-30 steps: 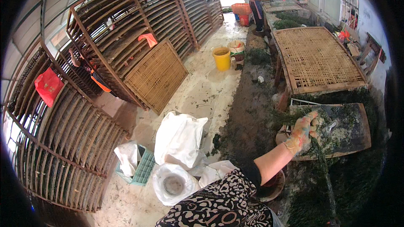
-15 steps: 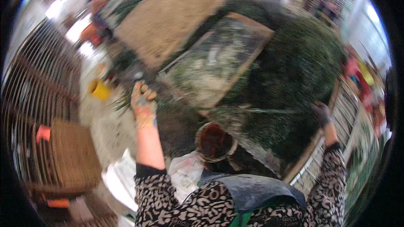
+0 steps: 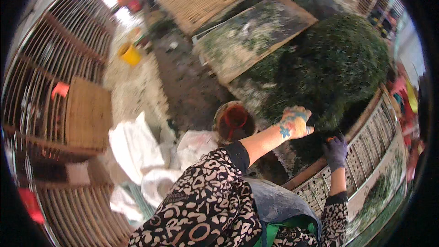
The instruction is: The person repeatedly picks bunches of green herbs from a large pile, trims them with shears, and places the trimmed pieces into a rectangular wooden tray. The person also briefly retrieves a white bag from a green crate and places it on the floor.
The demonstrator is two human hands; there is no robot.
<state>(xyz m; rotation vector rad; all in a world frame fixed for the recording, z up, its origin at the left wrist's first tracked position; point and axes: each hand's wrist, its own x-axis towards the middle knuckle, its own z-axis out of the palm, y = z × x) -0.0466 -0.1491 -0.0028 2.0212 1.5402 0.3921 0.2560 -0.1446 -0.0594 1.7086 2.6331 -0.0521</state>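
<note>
My left hand (image 3: 296, 122), coloured with blue and yellow patches, reaches across to the right over a heap of dark green, grass-like strands (image 3: 340, 59). Its fingers are curled, and what lies in them is hidden. Nearer to me, my right hand (image 3: 336, 151) wears a purple glove. It is closed at the wooden-edged grid frame (image 3: 366, 151), beside the heap; a small orange spot shows at its fingers, too small to name. A round bucket (image 3: 219, 130) with a red vessel (image 3: 236, 115) inside stands left of my left forearm.
Beyond the bucket lies a board (image 3: 219, 66) with green scraps, then a slatted tan panel (image 3: 206, 0). Tall slatted racks (image 3: 50, 59) line the left side. White sacks (image 3: 135, 142) lie near my left, and a yellow bucket (image 3: 130, 54) stands farther off.
My left hand has swung from the left side across to the right, over the heap. My right hand has come lower and nearer to me. The view has shifted.
</note>
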